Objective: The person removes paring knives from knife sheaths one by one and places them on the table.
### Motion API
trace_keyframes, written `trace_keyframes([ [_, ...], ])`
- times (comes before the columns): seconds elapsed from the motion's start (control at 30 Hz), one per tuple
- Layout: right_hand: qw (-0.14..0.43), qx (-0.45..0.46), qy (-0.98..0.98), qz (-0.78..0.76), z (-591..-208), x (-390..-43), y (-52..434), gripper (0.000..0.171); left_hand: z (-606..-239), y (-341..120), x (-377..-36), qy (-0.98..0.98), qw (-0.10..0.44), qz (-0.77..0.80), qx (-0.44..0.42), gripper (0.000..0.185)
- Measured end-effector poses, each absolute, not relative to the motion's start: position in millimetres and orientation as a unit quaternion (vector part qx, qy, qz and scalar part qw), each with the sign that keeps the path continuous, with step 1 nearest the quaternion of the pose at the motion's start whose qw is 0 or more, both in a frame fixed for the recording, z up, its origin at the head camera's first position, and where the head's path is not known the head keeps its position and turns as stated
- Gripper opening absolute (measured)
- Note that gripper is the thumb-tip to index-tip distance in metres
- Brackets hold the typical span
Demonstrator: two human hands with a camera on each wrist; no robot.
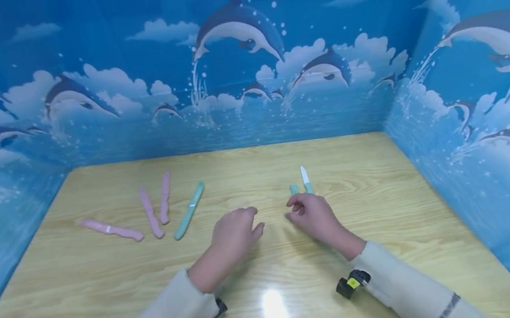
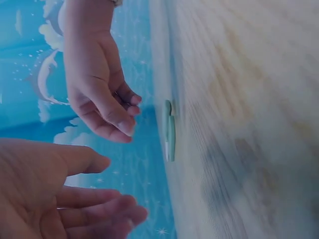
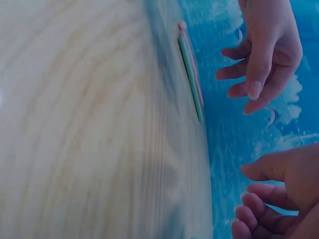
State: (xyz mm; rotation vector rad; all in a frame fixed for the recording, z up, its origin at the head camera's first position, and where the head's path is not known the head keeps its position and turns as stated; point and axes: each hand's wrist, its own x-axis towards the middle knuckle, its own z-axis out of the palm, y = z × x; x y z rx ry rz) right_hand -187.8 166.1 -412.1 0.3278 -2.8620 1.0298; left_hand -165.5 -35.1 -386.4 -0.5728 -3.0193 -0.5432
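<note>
My left hand (image 1: 234, 233) hovers over the middle of the table, fingers loosely bent and holding nothing. To its right, my right hand (image 1: 315, 218) hangs in the air with relaxed, slightly curled fingers and nothing between them. Just beyond the right hand lie a small knife (image 1: 304, 174) with a bare white blade and green handle, and a green sheath (image 1: 293, 189) beside it; the hand partly hides both in the head view. Left of the left hand is a green knife (image 1: 189, 210) in its sheath. The wrist views show both hands apart from the table items.
Farther left lie several pink sheathed knives: one slanted pink knife (image 1: 111, 229), a second pink knife (image 1: 151, 213) and a third pink knife (image 1: 165, 197). They rest on a wood-grain table (image 1: 248, 176). A blue dolphin-print curtain (image 1: 133, 138) encloses the back and sides.
</note>
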Motion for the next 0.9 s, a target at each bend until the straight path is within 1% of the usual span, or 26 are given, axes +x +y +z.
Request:
trace_keyframes([
  [0.13,0.059,0.139,-0.937,0.314,-411,-181,157,0.022,-384,-47,-152,-0.966,0.012,-0.171,-0.191,0.036],
  [0.37,0.055,0.183,-0.933,0.305,-407,-178,138,0.023,-383,-61,-144,-0.966,0.026,-0.179,-0.185,0.037],
  [0.6,0.046,0.198,-0.934,0.294,-411,-192,116,0.023,-397,-76,-158,-0.97,0.047,-0.174,-0.163,0.036],
  [0.9,0.027,0.194,-0.942,0.273,-419,-218,91,0.021,-400,-99,-185,-0.978,0.042,-0.161,-0.127,0.037],
])
